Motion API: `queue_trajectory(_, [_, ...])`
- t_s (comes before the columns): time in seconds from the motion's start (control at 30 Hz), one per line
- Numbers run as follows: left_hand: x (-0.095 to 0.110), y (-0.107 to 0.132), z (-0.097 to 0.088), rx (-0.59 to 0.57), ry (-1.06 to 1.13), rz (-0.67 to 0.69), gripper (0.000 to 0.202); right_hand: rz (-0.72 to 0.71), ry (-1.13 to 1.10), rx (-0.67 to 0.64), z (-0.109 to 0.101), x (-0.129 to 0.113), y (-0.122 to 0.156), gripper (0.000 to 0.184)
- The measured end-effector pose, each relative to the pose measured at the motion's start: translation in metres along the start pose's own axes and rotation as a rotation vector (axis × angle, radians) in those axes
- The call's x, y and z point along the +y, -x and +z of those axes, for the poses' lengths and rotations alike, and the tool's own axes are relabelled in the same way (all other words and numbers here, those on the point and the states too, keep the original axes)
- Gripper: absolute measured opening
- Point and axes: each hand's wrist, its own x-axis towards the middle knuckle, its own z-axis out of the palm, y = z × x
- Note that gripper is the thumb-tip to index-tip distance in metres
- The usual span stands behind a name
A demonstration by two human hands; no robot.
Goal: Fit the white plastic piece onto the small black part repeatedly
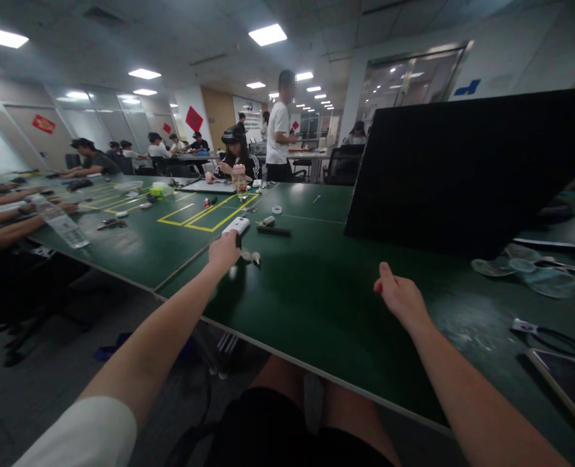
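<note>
My left hand reaches over the green table, its fingers closed around a small dark object that is mostly hidden. Just beyond the fingers lies a white box-like item with small dark marks. White earbud-like pieces rest to the right of this hand. A dark bar and a small whitish cylinder sit a little farther back. Above the table's right part, my right hand is closed with the thumb on top, and nothing shows in it.
A large black panel stands at the right. Clear plastic cup-like pieces, a cable and a phone lie near my right arm. A water bottle and yellow tape lines are on the left. Other people sit around.
</note>
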Motion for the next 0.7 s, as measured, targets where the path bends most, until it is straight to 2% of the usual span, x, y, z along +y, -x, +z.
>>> queue_trajectory(0.07, [0.000, -0.008, 0.008, 0.004, 0.215, -0.214, 0.050, -0.023, -0.004, 0.006, 0.000, 0.000, 0.001, 0.076])
queue_trajectory(0.1, [0.002, -0.010, 0.013, -0.005, 0.316, -0.267, 0.052, -0.037, -0.006, 0.009, 0.000, 0.000, 0.002, 0.077])
queue_trajectory(0.17, [0.013, -0.012, 0.025, -0.035, 0.447, -0.288, 0.048, -0.058, -0.006, 0.012, 0.001, 0.001, 0.003, 0.077])
queue_trajectory(0.3, [0.046, -0.003, 0.044, -0.094, 0.508, -0.239, 0.043, -0.066, 0.003, 0.006, 0.000, 0.003, 0.005, 0.077])
queue_trajectory(0.5, [0.104, 0.018, 0.065, -0.199, 0.517, -0.143, 0.049, -0.107, 0.038, -0.025, 0.001, 0.002, 0.004, 0.078])
queue_trajectory(0.6, [0.141, 0.036, 0.078, -0.291, 0.446, -0.026, 0.054, -0.128, 0.084, -0.028, 0.002, 0.004, 0.001, 0.078])
queue_trajectory(0.7, [0.185, 0.062, 0.088, -0.380, 0.483, 0.053, 0.056, -0.149, 0.152, -0.057, 0.001, 0.009, -0.004, 0.066])
